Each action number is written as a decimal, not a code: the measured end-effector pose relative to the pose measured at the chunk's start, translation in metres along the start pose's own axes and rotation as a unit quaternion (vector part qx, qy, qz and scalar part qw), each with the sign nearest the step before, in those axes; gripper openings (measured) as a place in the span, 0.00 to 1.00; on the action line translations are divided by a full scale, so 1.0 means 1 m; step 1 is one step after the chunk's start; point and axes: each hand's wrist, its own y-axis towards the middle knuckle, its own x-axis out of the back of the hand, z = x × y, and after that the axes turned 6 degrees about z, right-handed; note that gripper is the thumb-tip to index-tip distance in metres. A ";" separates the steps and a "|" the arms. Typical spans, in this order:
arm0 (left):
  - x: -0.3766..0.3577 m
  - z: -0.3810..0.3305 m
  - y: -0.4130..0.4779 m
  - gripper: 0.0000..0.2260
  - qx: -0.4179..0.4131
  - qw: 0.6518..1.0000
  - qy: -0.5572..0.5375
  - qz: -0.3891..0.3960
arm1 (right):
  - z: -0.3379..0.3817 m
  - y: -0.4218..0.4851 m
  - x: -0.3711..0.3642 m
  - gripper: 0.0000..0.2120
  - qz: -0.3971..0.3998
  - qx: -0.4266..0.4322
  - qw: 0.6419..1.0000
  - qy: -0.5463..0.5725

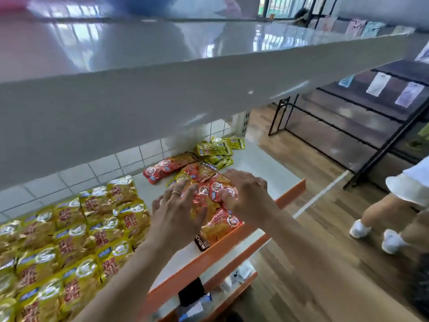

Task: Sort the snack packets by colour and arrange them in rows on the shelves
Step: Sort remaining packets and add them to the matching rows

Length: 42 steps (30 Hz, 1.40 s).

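Yellow snack packets [69,238] lie in neat rows on the left of the white shelf [262,168]. A loose heap of red packets [217,205] sits near the shelf's front edge. My left hand [176,212], with a ring on it, lies flat on the heap's left side, fingers spread. My right hand [246,194] rests on the heap's right side, thumb against a red packet. More red packets [167,167] lie behind the heap, and yellow-green packets [216,148] are piled at the back right.
A grey upper shelf [162,98] overhangs close above. The shelf has an orange front edge [232,249], with lower shelves [209,287] beneath holding small items. A person's legs in white shoes [376,231] stand on the wooden floor at right. A black rack [371,112] stands behind.
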 end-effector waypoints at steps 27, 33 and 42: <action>-0.027 -0.017 0.072 0.16 0.267 0.960 -0.088 -0.003 | -0.112 0.117 -0.017 0.25 0.203 0.107 0.967 -0.111; -0.030 -0.016 0.078 0.17 0.287 0.954 -0.076 -0.048 | -0.124 0.101 -0.006 0.16 0.158 0.093 0.983 -0.030; -0.027 -0.022 0.098 0.36 0.416 0.906 -0.056 -0.056 | -0.103 0.127 -0.010 0.27 0.126 0.012 0.991 -0.048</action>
